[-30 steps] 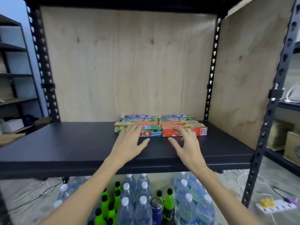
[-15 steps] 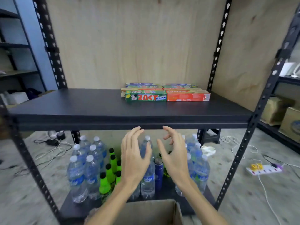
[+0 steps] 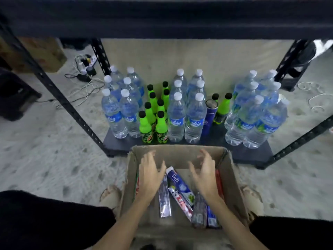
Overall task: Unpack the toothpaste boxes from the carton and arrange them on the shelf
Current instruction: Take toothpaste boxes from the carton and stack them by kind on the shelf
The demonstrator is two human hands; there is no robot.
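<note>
Toothpaste boxes [image 3: 180,184] lie lengthwise (blurred) in carton [image 3: 232,177].

both forearms bare from elbow to wrist, no sleeves in view. left hand [image 3: 150,175] and right hand [image 3: 205,175] bare: no gloves, rings, watch or bands visible. fingers slim, nails short as far as the blur allows. legs covered in black fabric [image 3: 54,219], plain, no seams or markings readable. feet in pale open sandals [image 3: 110,196] with a wide strap across; the far-side sandal is mostly hidden.
</note>
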